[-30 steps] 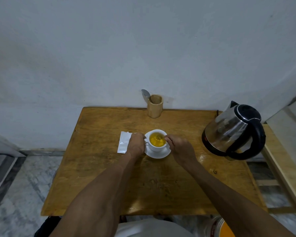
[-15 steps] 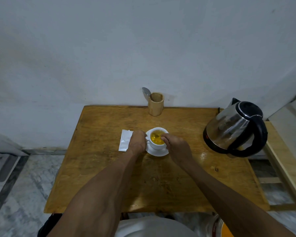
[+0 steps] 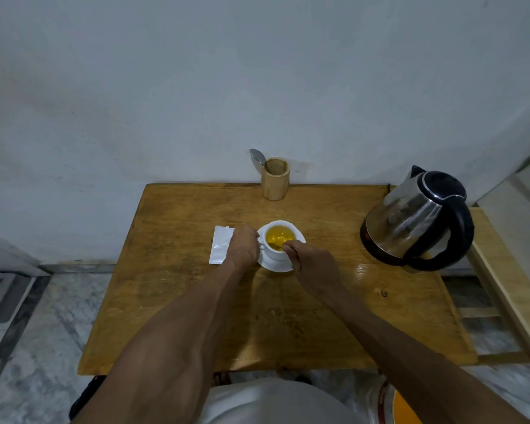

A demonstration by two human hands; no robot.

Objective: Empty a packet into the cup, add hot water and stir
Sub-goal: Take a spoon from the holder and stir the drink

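**Mia:** Why is the left hand (image 3: 243, 246) pressed up against the cup (image 3: 280, 240)?

**Sam:** I think it keeps the cup from sliding. Its grip is curled shut at the cup's left side, where the handle is. The fingers are hidden, so I can't say just how they hold it.

**Mia:** And the right hand (image 3: 311, 264)?

**Sam:** It is at the near right rim of the cup. Its grip is pinched shut on a spoon (image 3: 278, 245) that dips into the yellow drink. I can only see a little bit of it. That looks like stirring to me.

**Mia:** Where is the cup?

**Sam:** In the middle of the wooden surface (image 3: 181, 301), sitting on a white saucer (image 3: 276, 265). The saucer would catch any drips.

**Mia:** What about the packet (image 3: 220, 248)?

**Sam:** It lies flat just left of the left hand, partly under it. The drink is already yellow, so I guess the packet is empty.

**Mia:** And the kettle (image 3: 410, 218)?

**Sam:** It stands at the far right, well away from the cup. I think the water is already in, so it is out of the way. There is a wet shine on the surface near it.

**Mia:** What's that at the far edge?

**Sam:** A wooden holder (image 3: 275, 182) with another spoon (image 3: 257, 157) standing in it.
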